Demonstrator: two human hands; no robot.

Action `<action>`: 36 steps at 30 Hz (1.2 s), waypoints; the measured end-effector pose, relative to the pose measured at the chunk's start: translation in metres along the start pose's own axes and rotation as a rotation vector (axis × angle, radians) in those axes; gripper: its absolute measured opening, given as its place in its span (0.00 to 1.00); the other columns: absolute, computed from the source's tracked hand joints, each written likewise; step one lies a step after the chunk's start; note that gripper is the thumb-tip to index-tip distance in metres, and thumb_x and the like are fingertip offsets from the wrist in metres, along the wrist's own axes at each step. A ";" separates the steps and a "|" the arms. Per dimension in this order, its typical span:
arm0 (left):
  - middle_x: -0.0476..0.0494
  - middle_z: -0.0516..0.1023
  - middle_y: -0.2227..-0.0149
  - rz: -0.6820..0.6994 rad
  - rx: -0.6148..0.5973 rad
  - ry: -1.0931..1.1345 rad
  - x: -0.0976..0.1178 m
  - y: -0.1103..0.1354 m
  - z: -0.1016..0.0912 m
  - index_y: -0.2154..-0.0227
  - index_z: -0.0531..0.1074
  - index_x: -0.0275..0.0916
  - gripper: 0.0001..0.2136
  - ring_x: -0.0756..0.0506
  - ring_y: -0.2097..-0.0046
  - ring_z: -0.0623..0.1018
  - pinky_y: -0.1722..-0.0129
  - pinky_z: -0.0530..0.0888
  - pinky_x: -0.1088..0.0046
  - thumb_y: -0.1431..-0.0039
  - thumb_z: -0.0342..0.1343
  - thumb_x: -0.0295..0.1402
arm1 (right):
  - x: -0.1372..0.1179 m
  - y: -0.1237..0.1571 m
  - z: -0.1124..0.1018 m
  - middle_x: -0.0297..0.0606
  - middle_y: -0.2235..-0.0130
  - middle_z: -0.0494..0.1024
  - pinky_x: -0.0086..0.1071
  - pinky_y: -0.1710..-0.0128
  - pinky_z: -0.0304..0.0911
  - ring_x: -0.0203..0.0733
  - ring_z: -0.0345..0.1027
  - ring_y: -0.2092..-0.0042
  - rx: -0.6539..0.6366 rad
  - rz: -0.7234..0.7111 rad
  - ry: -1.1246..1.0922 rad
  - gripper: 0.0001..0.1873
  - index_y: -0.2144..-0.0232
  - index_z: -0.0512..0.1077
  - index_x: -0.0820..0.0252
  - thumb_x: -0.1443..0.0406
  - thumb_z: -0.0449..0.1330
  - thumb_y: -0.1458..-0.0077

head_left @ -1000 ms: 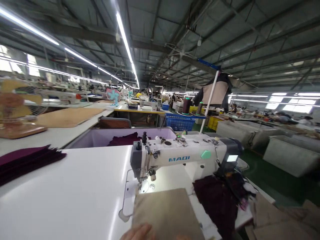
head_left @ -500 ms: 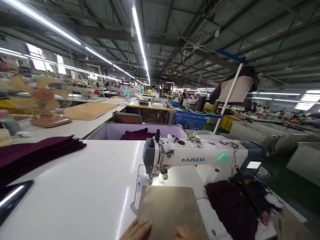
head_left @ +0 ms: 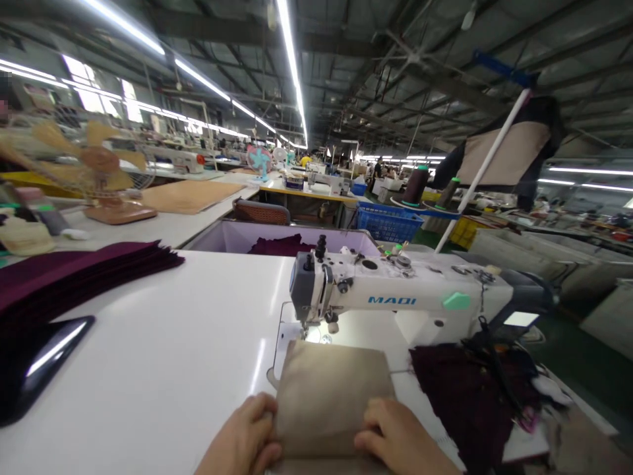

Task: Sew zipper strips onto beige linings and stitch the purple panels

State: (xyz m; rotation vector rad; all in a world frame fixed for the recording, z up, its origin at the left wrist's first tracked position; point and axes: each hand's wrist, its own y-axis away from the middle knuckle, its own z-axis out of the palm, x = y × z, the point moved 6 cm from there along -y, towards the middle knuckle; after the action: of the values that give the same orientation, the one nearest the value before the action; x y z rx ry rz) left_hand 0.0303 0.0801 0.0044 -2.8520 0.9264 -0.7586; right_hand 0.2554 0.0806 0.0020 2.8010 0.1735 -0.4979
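Gripping a beige cloth (head_left: pixel 331 389) by its side edges in the head view, the person probably holds it this way so it lies flat and square on the white desk (head_left: pixel 148 369), its far edge near the needle end of the sewing machine (head_left: pixel 370 290). The left hand (head_left: pixel 252 429) pinches one edge, fingers bent; the right hand (head_left: pixel 395 429) grasps the other, fingers curled, both slanting inward from below.

A beige, roughly rectangular piece of plain fabric (head_left: pixel 336 382) lies nearly flat on the glossy white sewing table (head_left: pixel 163 356), well apart from its far edge, a straight crosswise line marking its near part.
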 end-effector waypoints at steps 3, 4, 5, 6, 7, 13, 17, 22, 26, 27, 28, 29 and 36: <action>0.42 0.71 0.62 -0.108 0.026 -0.003 0.002 -0.002 -0.006 0.79 0.70 0.36 0.07 0.46 0.63 0.73 0.62 0.73 0.68 0.47 0.53 0.26 | -0.010 0.003 -0.006 0.36 0.71 0.73 0.28 0.68 0.51 0.38 0.66 0.66 -0.042 -0.059 0.111 0.12 0.79 0.71 0.62 0.61 0.57 0.48; 0.41 0.71 0.64 -0.105 0.036 -0.027 0.002 -0.003 -0.006 0.80 0.70 0.35 0.07 0.45 0.64 0.73 0.62 0.73 0.66 0.48 0.54 0.27 | -0.013 0.003 -0.007 0.37 0.70 0.73 0.29 0.68 0.52 0.39 0.67 0.65 -0.050 -0.072 0.163 0.13 0.78 0.71 0.62 0.60 0.56 0.46; 0.41 0.71 0.64 -0.098 0.019 -0.050 0.002 -0.004 -0.004 0.80 0.70 0.35 0.08 0.45 0.63 0.72 0.61 0.72 0.65 0.47 0.54 0.27 | -0.014 0.004 -0.007 0.38 0.69 0.74 0.29 0.67 0.53 0.41 0.67 0.64 -0.067 -0.081 0.203 0.14 0.77 0.72 0.62 0.59 0.56 0.45; 0.41 0.71 0.64 -0.088 0.009 -0.071 0.001 -0.005 -0.002 0.79 0.70 0.35 0.08 0.45 0.64 0.72 0.62 0.72 0.65 0.46 0.54 0.28 | -0.016 0.004 -0.006 0.39 0.69 0.74 0.30 0.66 0.54 0.42 0.68 0.63 -0.087 -0.083 0.237 0.15 0.76 0.72 0.62 0.59 0.55 0.44; 0.41 0.71 0.64 -0.071 0.017 -0.088 0.000 -0.005 -0.001 0.77 0.70 0.34 0.07 0.45 0.63 0.72 0.62 0.71 0.65 0.46 0.54 0.29 | -0.017 0.006 -0.006 0.39 0.68 0.74 0.31 0.66 0.55 0.43 0.68 0.63 -0.095 -0.073 0.259 0.15 0.74 0.71 0.62 0.58 0.54 0.43; 0.39 0.67 0.51 0.281 0.079 -0.313 0.017 0.002 -0.001 0.58 0.71 0.41 0.13 0.41 0.50 0.66 0.50 0.64 0.57 0.40 0.44 0.26 | -0.032 0.027 -0.002 0.37 0.62 0.73 0.35 0.66 0.62 0.44 0.69 0.64 -0.076 -0.182 0.317 0.23 0.46 0.59 0.50 0.63 0.56 0.44; 0.36 0.62 0.44 0.309 0.022 -0.483 0.013 -0.024 0.001 0.50 0.67 0.43 0.17 0.38 0.45 0.63 0.45 0.58 0.52 0.41 0.47 0.25 | -0.057 0.028 -0.002 0.40 0.41 0.57 0.53 0.47 0.50 0.50 0.54 0.43 0.070 -0.561 0.431 0.24 0.44 0.57 0.45 0.68 0.49 0.41; 0.38 0.65 0.46 0.370 -0.005 -0.511 0.010 -0.066 0.010 0.50 0.68 0.43 0.17 0.37 0.46 0.64 0.45 0.58 0.51 0.42 0.49 0.26 | -0.062 0.004 0.010 0.39 0.39 0.54 0.46 0.48 0.53 0.44 0.50 0.42 0.097 -0.640 0.376 0.22 0.44 0.57 0.58 0.63 0.47 0.39; 0.40 0.70 0.52 0.388 -0.026 -0.447 0.011 -0.074 0.015 0.52 0.69 0.38 0.14 0.40 0.51 0.67 0.46 0.61 0.56 0.41 0.49 0.27 | -0.057 -0.005 0.018 0.44 0.43 0.61 0.43 0.51 0.54 0.44 0.56 0.47 0.216 -0.565 0.322 0.24 0.44 0.58 0.62 0.60 0.50 0.41; 0.40 0.70 0.53 0.391 -0.037 -0.418 0.011 -0.074 0.016 0.53 0.69 0.37 0.13 0.41 0.52 0.67 0.47 0.62 0.59 0.40 0.48 0.27 | -0.056 -0.005 0.019 0.45 0.43 0.60 0.43 0.50 0.53 0.44 0.56 0.47 0.232 -0.560 0.306 0.24 0.44 0.59 0.62 0.59 0.50 0.41; 0.40 0.71 0.54 0.395 -0.044 -0.384 0.012 -0.073 0.017 0.52 0.68 0.35 0.13 0.42 0.52 0.68 0.47 0.63 0.61 0.39 0.47 0.28 | -0.055 -0.005 0.021 0.45 0.42 0.59 0.43 0.49 0.52 0.45 0.54 0.46 0.245 -0.556 0.291 0.24 0.44 0.59 0.62 0.59 0.50 0.41; 0.40 0.71 0.54 0.402 -0.050 -0.349 0.012 -0.071 0.017 0.52 0.67 0.33 0.13 0.43 0.52 0.68 0.48 0.64 0.63 0.38 0.46 0.28 | -0.054 -0.005 0.021 0.44 0.41 0.56 0.44 0.48 0.50 0.45 0.52 0.44 0.256 -0.551 0.278 0.23 0.45 0.60 0.61 0.59 0.50 0.41; 0.38 0.69 0.49 0.378 -0.060 -0.296 0.011 -0.073 0.025 0.52 0.66 0.30 0.14 0.43 0.51 0.69 0.49 0.65 0.65 0.37 0.44 0.28 | -0.049 -0.012 0.025 0.39 0.37 0.45 0.55 0.41 0.36 0.44 0.36 0.36 0.190 -0.492 0.232 0.22 0.43 0.57 0.59 0.63 0.44 0.39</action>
State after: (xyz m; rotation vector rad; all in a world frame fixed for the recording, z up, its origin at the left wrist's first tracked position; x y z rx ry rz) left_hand 0.0885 0.1313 0.0013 -2.6095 1.3925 -0.2672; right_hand 0.1996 0.0811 -0.0062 2.9893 0.9239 -0.2997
